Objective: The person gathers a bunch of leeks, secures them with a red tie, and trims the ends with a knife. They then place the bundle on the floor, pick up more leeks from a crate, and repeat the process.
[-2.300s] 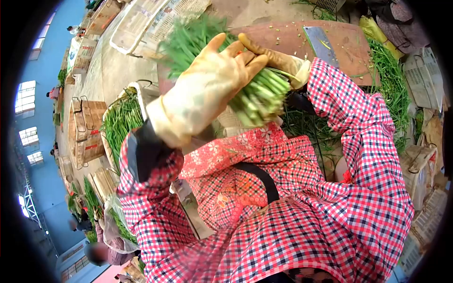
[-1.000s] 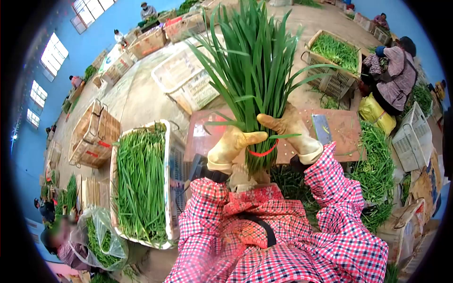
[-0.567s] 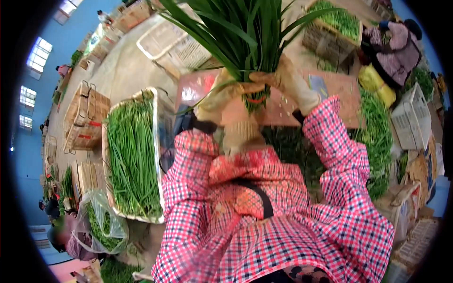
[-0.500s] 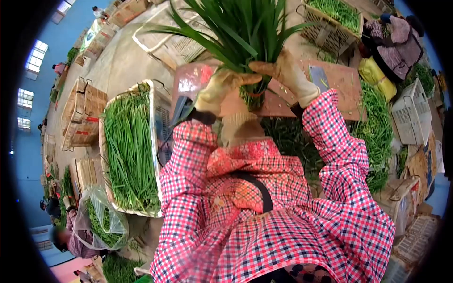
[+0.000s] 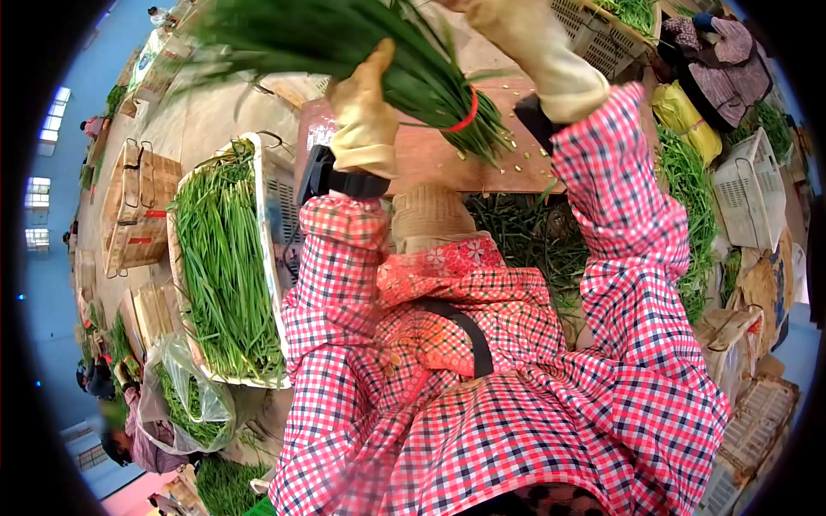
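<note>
A bunch of garlic chives point(image 5: 413, 86) lies slantwise above the work board, its leaf tips blurred toward the upper left. Around its stem end runs a red band point(image 5: 465, 110). My left hand point(image 5: 363, 90), in a pale glove, is closed on the bunch from the near side, with the thumb up. Higher and to the right is my right hand point(image 5: 525, 34), also gloved; it is apart from the banded stems, and its fingers are mostly cut off by the top edge.
Small cut bits lie on the reddish board point(image 5: 422, 163). To the left stands a crate point(image 5: 268, 258) full of chives. Loose greens point(image 5: 688, 224) are heaped at right, near a yellow bundle point(image 5: 684, 120) and a white crate point(image 5: 748, 189). A co-worker point(image 5: 718, 69) sits at upper right.
The bunch has gone from upright between both hands to tilted leftward in my left hand. My right hand has moved up, away from the stems. The red band now shows clearly.
</note>
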